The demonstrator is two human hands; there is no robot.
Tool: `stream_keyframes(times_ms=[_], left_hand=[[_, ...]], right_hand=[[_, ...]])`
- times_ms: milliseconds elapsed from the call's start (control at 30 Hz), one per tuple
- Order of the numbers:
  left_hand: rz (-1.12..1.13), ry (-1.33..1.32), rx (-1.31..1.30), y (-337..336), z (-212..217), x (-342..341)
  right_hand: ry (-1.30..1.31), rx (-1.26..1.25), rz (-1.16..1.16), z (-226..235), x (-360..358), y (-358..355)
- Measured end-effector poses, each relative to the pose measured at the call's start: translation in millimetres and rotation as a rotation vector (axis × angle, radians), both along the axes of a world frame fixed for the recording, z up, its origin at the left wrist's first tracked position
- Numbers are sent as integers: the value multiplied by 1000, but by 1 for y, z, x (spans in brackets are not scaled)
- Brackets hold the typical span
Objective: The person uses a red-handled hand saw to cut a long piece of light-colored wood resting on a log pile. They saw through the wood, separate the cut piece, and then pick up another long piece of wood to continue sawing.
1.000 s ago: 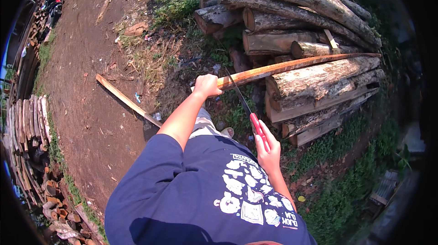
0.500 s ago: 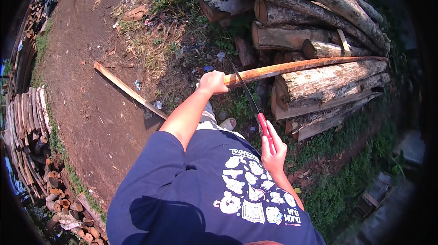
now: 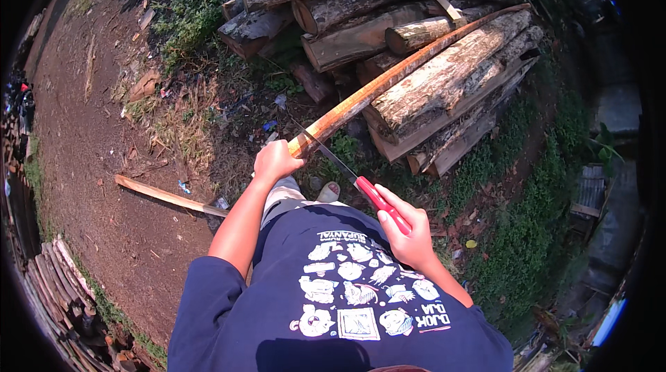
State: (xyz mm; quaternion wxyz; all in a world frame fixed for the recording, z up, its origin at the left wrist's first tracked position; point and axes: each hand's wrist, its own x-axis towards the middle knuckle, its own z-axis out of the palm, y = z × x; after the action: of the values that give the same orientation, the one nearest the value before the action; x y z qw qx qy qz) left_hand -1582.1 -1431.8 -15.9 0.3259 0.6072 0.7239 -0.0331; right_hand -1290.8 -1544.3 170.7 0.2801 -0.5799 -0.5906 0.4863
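My left hand (image 3: 276,160) is wrapped around the near end of a long, thin wooden strip (image 3: 388,79), orange-brown and rough along its side. From there the strip slants up to the right, over the log pile. A hand saw with a red handle (image 3: 383,205) is gripped in my right hand (image 3: 409,230). Its thin dark blade (image 3: 336,159) crosses the strip just right of my left hand, and the tip extends past the far side. How deep the teeth sit in the wood cannot be made out.
Stacked logs (image 3: 451,70) fill the area ahead and to the right. A loose pale wooden strip (image 3: 170,197) lies on the brown dirt at left. My sandalled foot (image 3: 329,192) shows below the strip. More cut poles (image 3: 59,278) are piled at far left; grass (image 3: 499,268) grows at right.
My view has swung, so the log pile appears farther left and the long strip slants more steeply. Both hands keep their holds, and the saw blade still crosses the strip near its end.
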Motion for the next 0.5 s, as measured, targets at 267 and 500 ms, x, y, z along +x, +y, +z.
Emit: stream_keyframes(times_ms=[267, 500], left_hand=[[-8, -76, 0, 15, 62, 69], [-52, -105, 68, 63, 22, 144]], right_hand=[[66, 36, -204, 24, 41, -39], [9, 138, -331, -22, 57, -21]])
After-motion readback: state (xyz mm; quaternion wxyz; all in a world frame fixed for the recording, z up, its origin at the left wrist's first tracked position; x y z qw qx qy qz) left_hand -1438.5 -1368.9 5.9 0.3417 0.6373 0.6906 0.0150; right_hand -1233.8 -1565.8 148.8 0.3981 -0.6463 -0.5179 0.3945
